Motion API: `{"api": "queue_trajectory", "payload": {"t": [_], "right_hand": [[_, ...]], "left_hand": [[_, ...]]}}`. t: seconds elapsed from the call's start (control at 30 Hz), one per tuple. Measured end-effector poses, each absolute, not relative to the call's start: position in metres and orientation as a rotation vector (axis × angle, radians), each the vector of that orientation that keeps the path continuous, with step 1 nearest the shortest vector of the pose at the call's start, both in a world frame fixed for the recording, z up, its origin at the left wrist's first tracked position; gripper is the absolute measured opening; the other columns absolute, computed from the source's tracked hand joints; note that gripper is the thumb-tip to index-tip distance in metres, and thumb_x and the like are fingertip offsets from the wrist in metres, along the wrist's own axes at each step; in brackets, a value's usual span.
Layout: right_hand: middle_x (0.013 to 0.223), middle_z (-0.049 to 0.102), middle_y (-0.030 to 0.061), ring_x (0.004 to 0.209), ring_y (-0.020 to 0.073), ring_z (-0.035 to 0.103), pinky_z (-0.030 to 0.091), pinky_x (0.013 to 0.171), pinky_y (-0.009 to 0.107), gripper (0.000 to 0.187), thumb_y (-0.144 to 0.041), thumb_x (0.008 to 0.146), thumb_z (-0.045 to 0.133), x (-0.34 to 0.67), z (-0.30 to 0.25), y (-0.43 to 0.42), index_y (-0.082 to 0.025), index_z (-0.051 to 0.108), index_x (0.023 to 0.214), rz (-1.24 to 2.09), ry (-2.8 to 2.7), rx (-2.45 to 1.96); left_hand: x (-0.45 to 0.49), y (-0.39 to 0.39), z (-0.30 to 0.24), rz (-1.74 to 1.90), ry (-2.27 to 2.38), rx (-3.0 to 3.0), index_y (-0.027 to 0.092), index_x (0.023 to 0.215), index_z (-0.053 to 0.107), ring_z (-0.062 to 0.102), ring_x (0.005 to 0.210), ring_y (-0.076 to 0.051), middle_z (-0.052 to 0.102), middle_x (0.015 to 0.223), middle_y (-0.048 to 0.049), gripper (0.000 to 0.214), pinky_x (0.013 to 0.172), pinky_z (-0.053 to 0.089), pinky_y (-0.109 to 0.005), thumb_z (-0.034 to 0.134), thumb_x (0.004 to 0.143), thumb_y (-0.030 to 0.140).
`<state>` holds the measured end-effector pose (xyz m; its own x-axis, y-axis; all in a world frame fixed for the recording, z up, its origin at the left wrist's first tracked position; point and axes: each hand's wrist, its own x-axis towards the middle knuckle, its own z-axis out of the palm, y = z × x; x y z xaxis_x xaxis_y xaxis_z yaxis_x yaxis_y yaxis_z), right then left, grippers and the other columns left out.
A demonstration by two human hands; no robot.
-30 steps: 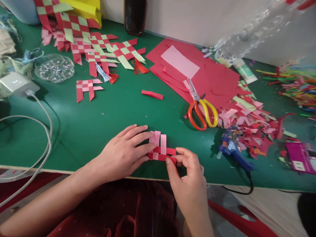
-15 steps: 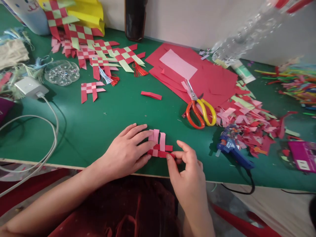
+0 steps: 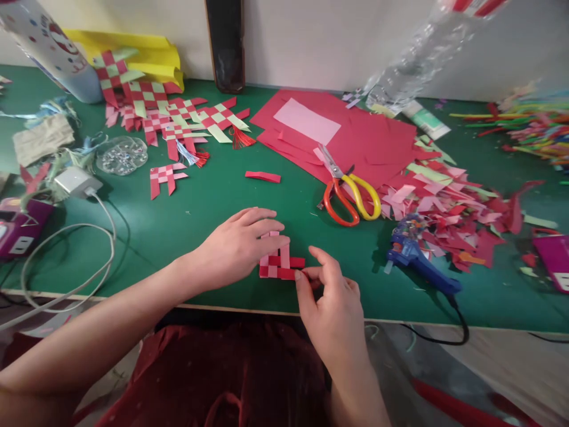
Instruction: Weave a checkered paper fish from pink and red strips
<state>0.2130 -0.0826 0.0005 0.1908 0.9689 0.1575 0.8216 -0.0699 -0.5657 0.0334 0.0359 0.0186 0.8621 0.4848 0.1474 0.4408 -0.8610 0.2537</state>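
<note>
Pink and red paper strips [image 3: 272, 271] lie woven together on the green table, near its front edge. My left hand [image 3: 242, 240] is open above them, its fingers stretched over the upper ends of the pink strips; whether the fingertips touch the paper I cannot tell. Between thumb and fingers, my right hand [image 3: 331, 296] pinches the right end of the lower red paper strip [image 3: 287, 274]. A loose red strip [image 3: 263, 176] lies farther back, beyond my hands.
Scissors [image 3: 349, 190] rest partly on red paper sheets [image 3: 377, 142]. Right of them are a heap of paper scraps [image 3: 453, 207] and a blue glue gun [image 3: 420, 261]. Woven paper fish [image 3: 180, 127], a bead box [image 3: 122, 155] and a white charger [image 3: 77, 179] with cable stand left.
My left hand has lifted and shifted up off the weave, uncovering its left side. My right hand keeps its pinch on the red strip. The camera view has shifted a little.
</note>
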Motion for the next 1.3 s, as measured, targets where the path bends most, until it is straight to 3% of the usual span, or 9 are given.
{"api": "queue_trajectory", "payload": {"t": [0.2, 0.4, 0.63, 1.07, 1.3], "right_hand": [[0.076, 0.070, 0.0000, 0.071, 0.0174, 0.066, 0.039, 0.074, 0.034, 0.033, -0.026, 0.093, 0.048, 0.216, 0.002, -0.079, -0.018, 0.050, 0.125, 0.334, -1.709, -1.886], [0.075, 0.071, 0.0002, 0.070, 0.0183, 0.066, 0.038, 0.072, 0.034, 0.031, -0.023, 0.093, 0.048, 0.216, 0.002, -0.078, -0.017, 0.051, 0.123, 0.308, -1.741, -1.881], [0.076, 0.071, 0.0020, 0.071, 0.0186, 0.066, 0.038, 0.073, 0.034, 0.030, -0.024, 0.093, 0.047, 0.216, 0.003, -0.078, -0.017, 0.052, 0.123, 0.333, -1.733, -1.909], [0.086, 0.073, 0.0060, 0.076, 0.0201, 0.066, 0.038, 0.070, 0.032, 0.024, -0.022, 0.095, 0.046, 0.212, 0.002, -0.075, -0.018, 0.060, 0.113, 0.253, -1.861, -1.876], [0.088, 0.073, 0.0057, 0.078, 0.0195, 0.066, 0.037, 0.069, 0.031, 0.023, -0.022, 0.095, 0.047, 0.212, 0.003, -0.073, -0.019, 0.060, 0.113, 0.268, -1.873, -1.876]], "left_hand": [[0.062, 0.058, 0.026, 0.035, 0.703, 2.731, 0.018, 0.116, 0.062, 0.045, 0.123, -0.026, 0.057, 0.121, -0.0101, 0.025, 0.102, 0.042, -0.044, 0.045, 0.098, 0.022], [0.068, 0.065, 0.026, -0.072, 0.665, 2.765, 0.018, 0.098, 0.064, 0.044, 0.118, -0.025, 0.055, 0.118, -0.0075, 0.010, 0.101, 0.040, -0.042, 0.054, 0.093, 0.020], [0.071, 0.070, 0.026, -0.072, 0.580, 2.834, 0.019, 0.088, 0.066, 0.044, 0.116, -0.025, 0.057, 0.112, -0.0060, 0.012, 0.099, 0.038, -0.040, 0.055, 0.091, 0.015], [0.062, 0.074, 0.023, -0.027, 0.504, 2.877, 0.019, 0.095, 0.063, 0.047, 0.120, -0.023, 0.058, 0.113, -0.0058, 0.015, 0.102, 0.040, -0.040, 0.050, 0.094, 0.011], [0.047, 0.046, 0.032, 0.320, 0.624, 2.743, 0.012, 0.118, 0.052, 0.044, 0.128, -0.028, 0.053, 0.122, -0.0146, 0.026, 0.107, 0.042, -0.046, 0.052, 0.093, 0.022]]}}
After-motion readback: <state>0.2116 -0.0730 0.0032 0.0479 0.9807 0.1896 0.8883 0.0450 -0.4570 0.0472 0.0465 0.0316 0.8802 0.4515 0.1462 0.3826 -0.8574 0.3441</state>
